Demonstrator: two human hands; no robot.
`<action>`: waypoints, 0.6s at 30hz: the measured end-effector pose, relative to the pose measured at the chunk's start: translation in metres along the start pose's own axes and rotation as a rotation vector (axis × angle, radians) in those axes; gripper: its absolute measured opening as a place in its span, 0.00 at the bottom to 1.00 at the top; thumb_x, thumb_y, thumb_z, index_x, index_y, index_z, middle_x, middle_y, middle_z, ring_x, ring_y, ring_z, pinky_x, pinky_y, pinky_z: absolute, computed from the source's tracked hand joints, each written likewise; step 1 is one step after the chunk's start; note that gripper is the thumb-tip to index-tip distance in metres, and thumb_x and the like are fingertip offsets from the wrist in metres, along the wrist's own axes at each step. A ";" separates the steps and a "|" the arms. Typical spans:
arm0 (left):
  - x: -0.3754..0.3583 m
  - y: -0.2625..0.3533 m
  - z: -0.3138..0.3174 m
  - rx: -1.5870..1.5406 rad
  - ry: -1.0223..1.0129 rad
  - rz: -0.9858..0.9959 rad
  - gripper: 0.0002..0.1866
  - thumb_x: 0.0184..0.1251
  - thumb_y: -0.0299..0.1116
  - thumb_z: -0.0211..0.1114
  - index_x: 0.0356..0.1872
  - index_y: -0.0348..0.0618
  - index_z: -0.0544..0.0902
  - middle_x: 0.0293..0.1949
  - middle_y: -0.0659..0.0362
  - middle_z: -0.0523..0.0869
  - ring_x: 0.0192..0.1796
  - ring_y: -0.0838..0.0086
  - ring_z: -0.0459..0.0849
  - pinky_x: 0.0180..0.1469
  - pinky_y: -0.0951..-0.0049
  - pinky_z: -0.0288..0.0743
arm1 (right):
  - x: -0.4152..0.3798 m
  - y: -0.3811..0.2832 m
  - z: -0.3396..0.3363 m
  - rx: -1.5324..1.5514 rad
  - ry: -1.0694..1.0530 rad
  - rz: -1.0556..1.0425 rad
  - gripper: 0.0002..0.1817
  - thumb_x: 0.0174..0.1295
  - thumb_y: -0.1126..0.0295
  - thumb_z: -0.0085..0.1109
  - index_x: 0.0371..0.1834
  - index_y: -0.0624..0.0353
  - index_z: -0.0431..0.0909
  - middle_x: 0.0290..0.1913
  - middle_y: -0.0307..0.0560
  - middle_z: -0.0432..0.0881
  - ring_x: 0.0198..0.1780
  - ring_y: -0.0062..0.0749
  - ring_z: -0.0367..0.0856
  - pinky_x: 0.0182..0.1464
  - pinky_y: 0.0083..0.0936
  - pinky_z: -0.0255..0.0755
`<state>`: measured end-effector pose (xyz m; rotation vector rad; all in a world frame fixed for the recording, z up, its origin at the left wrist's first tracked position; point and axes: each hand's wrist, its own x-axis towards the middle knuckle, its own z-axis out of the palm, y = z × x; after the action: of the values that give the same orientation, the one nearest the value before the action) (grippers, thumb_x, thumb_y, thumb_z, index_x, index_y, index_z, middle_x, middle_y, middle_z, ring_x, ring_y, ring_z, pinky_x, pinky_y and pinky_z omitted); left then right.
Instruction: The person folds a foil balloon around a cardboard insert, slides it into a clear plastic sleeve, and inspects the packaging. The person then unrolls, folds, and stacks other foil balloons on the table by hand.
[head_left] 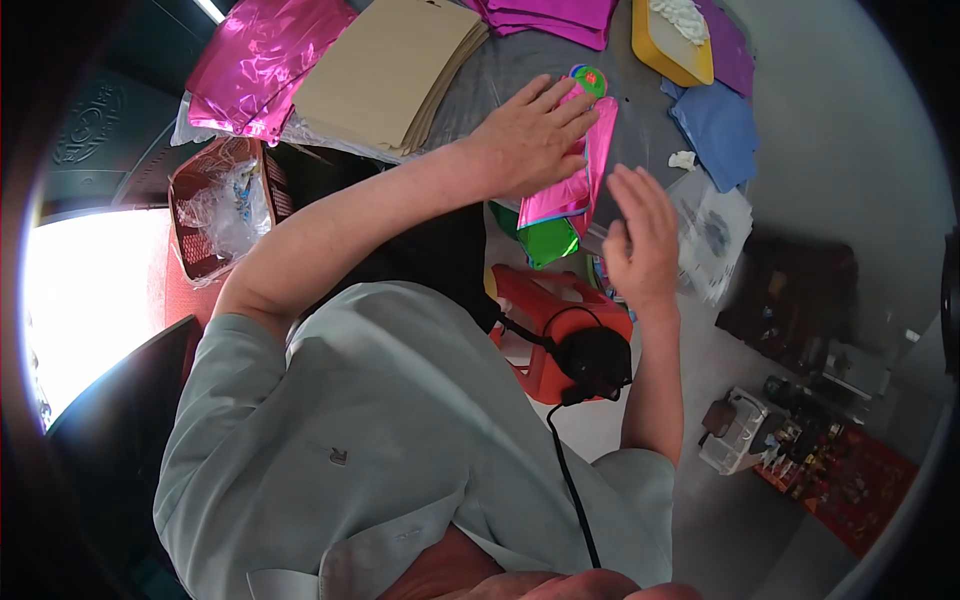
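Pink foil (552, 203) lies on the grey bench (640, 130) at one o'clock from the middle of the view, with a round green piece (592, 82) at its far end and shiny green foil (550, 243) at its near end; whether these are joined, I cannot tell. The left hand (538, 137) rests palm down across it, fingers slightly spread, nothing seen pinched. The right hand (646, 238) is just beside it at four o'clock, fingers loosely bent, thumb apart, nothing visible in its grasp.

The foil should prove light, limp and slippery, quick to crease. A flat palm ought to steady it; for a grip, a soft pinch at the near edge seems best. Brown paper (385, 70) is stacked at eleven o'clock, with blue sheets (715, 140) at two.
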<state>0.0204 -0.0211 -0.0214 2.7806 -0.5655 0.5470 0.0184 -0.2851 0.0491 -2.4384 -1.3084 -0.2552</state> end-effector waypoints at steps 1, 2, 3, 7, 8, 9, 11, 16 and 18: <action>0.000 -0.001 0.000 0.000 -0.003 0.001 0.38 0.90 0.57 0.54 0.87 0.38 0.71 0.86 0.46 0.72 0.90 0.45 0.63 0.92 0.42 0.51 | 0.000 -0.004 0.004 0.002 0.001 0.002 0.33 0.70 0.80 0.64 0.80 0.54 0.79 0.82 0.49 0.78 0.82 0.56 0.76 0.84 0.52 0.68; 0.001 -0.002 -0.001 0.002 -0.015 -0.006 0.38 0.90 0.57 0.54 0.88 0.40 0.69 0.87 0.47 0.71 0.91 0.47 0.62 0.93 0.43 0.50 | 0.000 -0.010 0.012 -0.030 0.005 -0.013 0.35 0.67 0.81 0.65 0.80 0.53 0.80 0.82 0.49 0.78 0.82 0.55 0.76 0.84 0.52 0.69; 0.001 -0.002 -0.003 0.003 -0.029 -0.013 0.38 0.90 0.57 0.54 0.88 0.42 0.68 0.87 0.48 0.71 0.92 0.48 0.61 0.93 0.44 0.49 | -0.001 -0.017 0.021 -0.061 0.008 -0.028 0.37 0.64 0.82 0.66 0.80 0.53 0.80 0.82 0.48 0.78 0.81 0.55 0.77 0.83 0.52 0.70; 0.001 0.000 -0.010 0.000 -0.027 -0.018 0.37 0.90 0.55 0.56 0.89 0.44 0.67 0.88 0.49 0.70 0.92 0.50 0.60 0.93 0.45 0.49 | -0.003 -0.017 0.047 -0.085 0.065 -0.059 0.38 0.62 0.83 0.67 0.79 0.51 0.81 0.82 0.48 0.77 0.81 0.54 0.78 0.83 0.52 0.72; 0.000 0.000 -0.011 -0.004 -0.016 -0.013 0.37 0.91 0.54 0.57 0.89 0.44 0.67 0.88 0.49 0.70 0.92 0.50 0.60 0.93 0.45 0.49 | -0.004 -0.015 0.052 -0.085 0.092 -0.065 0.38 0.62 0.83 0.68 0.79 0.51 0.82 0.82 0.48 0.77 0.81 0.54 0.78 0.83 0.52 0.72; -0.001 -0.001 -0.013 -0.001 -0.019 -0.019 0.37 0.91 0.54 0.57 0.89 0.44 0.67 0.88 0.49 0.70 0.92 0.50 0.60 0.93 0.45 0.49 | -0.005 -0.014 0.055 -0.079 0.090 -0.069 0.38 0.62 0.83 0.68 0.79 0.51 0.82 0.82 0.48 0.77 0.81 0.54 0.78 0.83 0.52 0.72; -0.002 -0.002 -0.018 -0.101 0.119 -0.002 0.34 0.88 0.49 0.61 0.86 0.43 0.71 0.86 0.49 0.73 0.91 0.49 0.63 0.93 0.45 0.52 | -0.009 -0.014 0.058 -0.094 0.101 -0.050 0.36 0.63 0.81 0.69 0.79 0.51 0.82 0.81 0.49 0.77 0.80 0.54 0.79 0.82 0.53 0.73; -0.029 -0.002 -0.053 -0.229 0.090 0.013 0.29 0.79 0.38 0.68 0.77 0.38 0.79 0.80 0.47 0.78 0.85 0.48 0.72 0.90 0.47 0.61 | -0.009 -0.014 0.061 -0.070 0.152 -0.023 0.33 0.67 0.75 0.72 0.77 0.50 0.84 0.80 0.49 0.79 0.79 0.54 0.81 0.81 0.56 0.75; -0.042 -0.001 -0.057 -0.268 0.016 0.063 0.29 0.76 0.36 0.70 0.75 0.39 0.80 0.79 0.47 0.79 0.85 0.48 0.73 0.90 0.46 0.61 | -0.009 -0.017 0.061 -0.064 0.168 0.001 0.32 0.67 0.73 0.72 0.77 0.50 0.84 0.79 0.49 0.79 0.78 0.54 0.81 0.80 0.56 0.75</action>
<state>-0.0323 0.0113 0.0124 2.5110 -0.6721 0.4672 -0.0013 -0.2598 -0.0061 -2.4102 -1.2439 -0.4977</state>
